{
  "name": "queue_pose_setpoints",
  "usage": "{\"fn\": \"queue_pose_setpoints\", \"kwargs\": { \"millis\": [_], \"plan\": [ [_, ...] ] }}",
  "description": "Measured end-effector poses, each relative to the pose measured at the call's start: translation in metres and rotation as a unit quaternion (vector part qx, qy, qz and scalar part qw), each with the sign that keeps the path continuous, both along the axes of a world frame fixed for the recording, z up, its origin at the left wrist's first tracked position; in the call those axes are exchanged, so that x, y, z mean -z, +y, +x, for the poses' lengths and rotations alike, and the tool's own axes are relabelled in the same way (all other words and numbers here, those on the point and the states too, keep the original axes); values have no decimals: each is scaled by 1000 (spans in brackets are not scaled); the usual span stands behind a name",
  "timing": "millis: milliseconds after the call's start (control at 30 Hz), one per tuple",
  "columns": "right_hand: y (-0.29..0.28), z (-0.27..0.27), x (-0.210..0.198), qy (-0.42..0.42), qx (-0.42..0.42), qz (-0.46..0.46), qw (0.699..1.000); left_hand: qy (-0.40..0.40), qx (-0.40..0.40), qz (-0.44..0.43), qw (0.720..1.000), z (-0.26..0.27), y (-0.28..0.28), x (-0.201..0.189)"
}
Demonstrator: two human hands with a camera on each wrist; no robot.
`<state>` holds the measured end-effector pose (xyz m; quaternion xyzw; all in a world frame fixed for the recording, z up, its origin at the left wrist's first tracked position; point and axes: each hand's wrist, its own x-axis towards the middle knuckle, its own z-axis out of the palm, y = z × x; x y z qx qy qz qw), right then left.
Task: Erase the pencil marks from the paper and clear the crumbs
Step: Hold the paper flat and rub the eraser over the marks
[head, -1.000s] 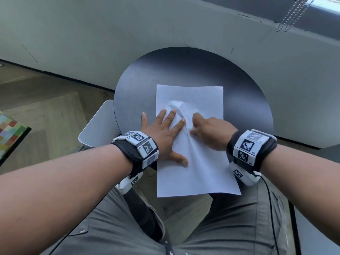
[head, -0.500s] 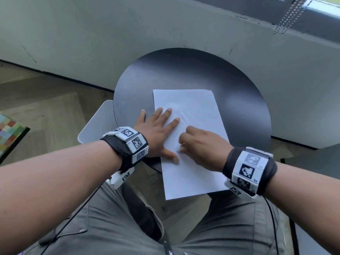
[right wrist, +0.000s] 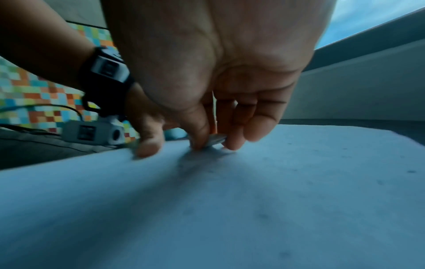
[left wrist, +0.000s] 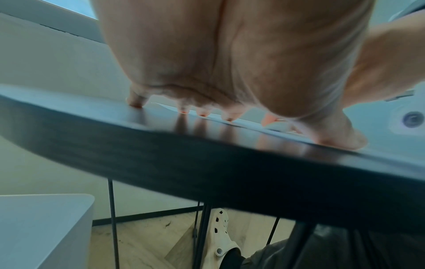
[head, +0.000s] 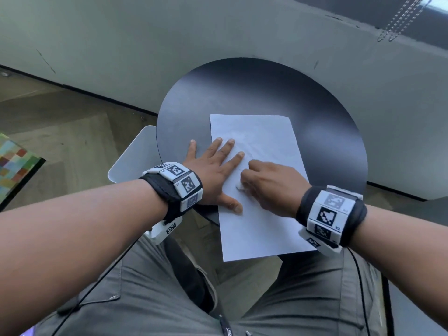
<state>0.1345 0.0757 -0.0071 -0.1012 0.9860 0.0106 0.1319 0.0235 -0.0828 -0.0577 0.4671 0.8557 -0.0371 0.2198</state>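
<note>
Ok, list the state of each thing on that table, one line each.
paper: flat on the table, near end overhanging the edge
eraser: pinched in the right hand, pressed on the paper
left hand: fingers spread, pressing the paper's left edge
right hand: fingers curled round the eraser
table: bears the paper

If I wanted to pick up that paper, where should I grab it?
Probably the near end of the paper: it hangs off the round table, so fingers can pinch it from your side, above and below. The rest lies flat under the left hand.
</note>
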Motion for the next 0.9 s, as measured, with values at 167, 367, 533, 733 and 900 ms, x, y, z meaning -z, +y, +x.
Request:
{"fn": "queue_pose_setpoints", "kwargs": {
  "millis": [167, 367, 533, 733, 900],
  "plan": [
    [20, -28, 3, 47, 109, 22, 993, 6, 4, -4, 1000, 0, 0, -1],
    [7, -10, 0, 3, 6, -3, 1000, 0, 1, -2, 1000, 0, 1, 1],
    [26, -29, 3, 41, 98, 18, 994, 4, 2, -9, 1000, 0, 0, -1],
    [10, -4, 6, -4, -31, -19, 999, -1, -1, -5, 1000, 1, 0, 0],
    [27, -25, 6, 52, 99, 18, 994, 2, 0, -9, 1000, 0, 0, -1]
  ]
}}
